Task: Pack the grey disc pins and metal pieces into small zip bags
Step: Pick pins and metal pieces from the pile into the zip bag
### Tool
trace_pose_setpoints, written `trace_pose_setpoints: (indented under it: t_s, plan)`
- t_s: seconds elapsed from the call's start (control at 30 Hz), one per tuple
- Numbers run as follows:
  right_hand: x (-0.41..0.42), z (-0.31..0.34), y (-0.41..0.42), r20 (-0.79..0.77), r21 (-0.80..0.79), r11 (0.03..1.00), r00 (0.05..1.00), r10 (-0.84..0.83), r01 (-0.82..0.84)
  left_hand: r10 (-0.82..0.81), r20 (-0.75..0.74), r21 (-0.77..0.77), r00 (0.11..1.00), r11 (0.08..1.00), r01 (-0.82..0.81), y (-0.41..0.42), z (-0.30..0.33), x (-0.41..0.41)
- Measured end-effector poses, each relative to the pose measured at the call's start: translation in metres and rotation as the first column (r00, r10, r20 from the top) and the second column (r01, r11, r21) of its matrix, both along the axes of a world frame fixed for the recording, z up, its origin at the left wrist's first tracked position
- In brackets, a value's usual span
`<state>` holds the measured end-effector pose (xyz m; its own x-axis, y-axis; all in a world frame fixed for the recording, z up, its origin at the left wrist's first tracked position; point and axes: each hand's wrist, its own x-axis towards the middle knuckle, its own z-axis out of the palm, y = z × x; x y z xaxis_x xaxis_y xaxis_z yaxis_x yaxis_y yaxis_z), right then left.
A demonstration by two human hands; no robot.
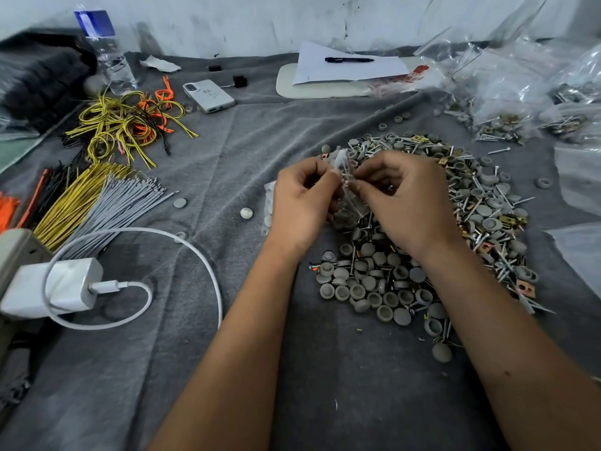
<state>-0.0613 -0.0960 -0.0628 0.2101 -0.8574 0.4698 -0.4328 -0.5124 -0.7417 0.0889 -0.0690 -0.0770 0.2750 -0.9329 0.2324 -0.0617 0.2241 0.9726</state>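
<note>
Both forearms are reaching forward from the bottom edge, converging above the pile of grey disc pins and metal pieces [422, 229]. The left hand [300, 203] and right hand [401, 198], fingers curled, are pinching a small zip bag [346, 177] between them, fingertips nearly meeting. Beyond, filled bags [507, 92] are lying far right.

Far across, a scuffed white wall [247, 24] with dark marks and streaks. Beneath and nearer, a creased grey cloth [227, 353] spread over the whole work surface. Dim, cool, even light throughout
</note>
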Motion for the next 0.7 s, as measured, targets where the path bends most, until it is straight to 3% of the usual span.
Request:
trace_pose_setpoints:
  t_s: [0.3,0.43,0.57,0.7]
  plan:
    - [0.0,0.003,0.0,-0.111,-0.087,0.995,0.993,0.029,-0.039,-0.007,-0.026,0.008,1.0,1.0,0.007,0.003,0.004,0.001]
    - [-0.002,0.004,0.0,-0.06,-0.084,0.995,0.996,-0.066,0.061,0.016,-0.061,0.017,0.998,1.0,-0.015,0.002,0.003,0.002]
    - [-0.01,0.001,-0.004,-0.303,-0.125,0.974,0.927,-0.221,0.191,0.071,-0.123,0.025,0.99,0.997,-0.069,0.001,0.004,0.003]
    - [-0.012,0.006,-0.001,-0.507,-0.062,0.977,0.836,-0.209,0.206,0.085,-0.15,0.032,0.985,0.996,-0.081,0.001,0.004,0.003]
